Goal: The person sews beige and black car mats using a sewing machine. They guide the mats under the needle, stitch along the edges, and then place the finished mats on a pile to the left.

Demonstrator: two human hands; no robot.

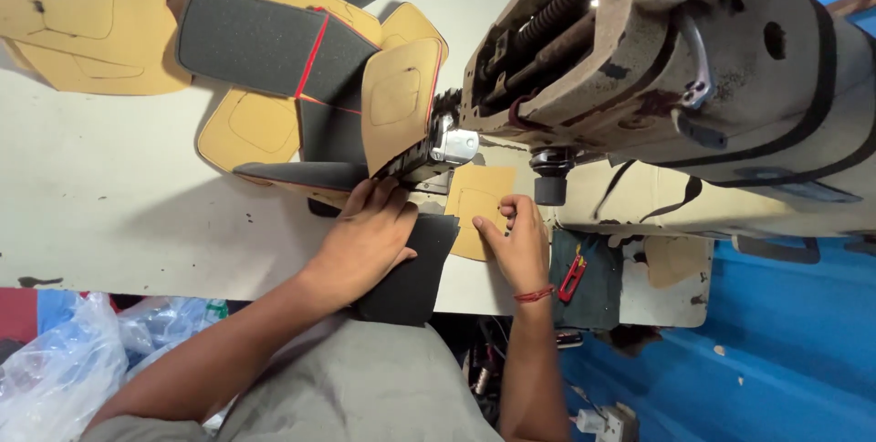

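My left hand (pixel 370 237) lies flat, fingers spread, pressing a dark grey fabric panel (pixel 415 273) onto the white table (pixel 109 196) just before the sewing machine's presser foot (pixel 447 148). My right hand (pixel 518 243) rests to the right, fingers curled, pinching the edge of a tan foam-backed piece (pixel 474 197) under the machine head. A sewn chain of dark and tan panels with red piping (pixel 310 54) trails away behind the needle toward the far left.
The worn beige sewing machine head (pixel 675 59) fills the upper right. Tan panels (pixel 87 18) lie at the far left of the table. A red thread snipper (pixel 572 276) sits on a dark cloth at right. Clear plastic bags (pixel 64 364) lie below left.
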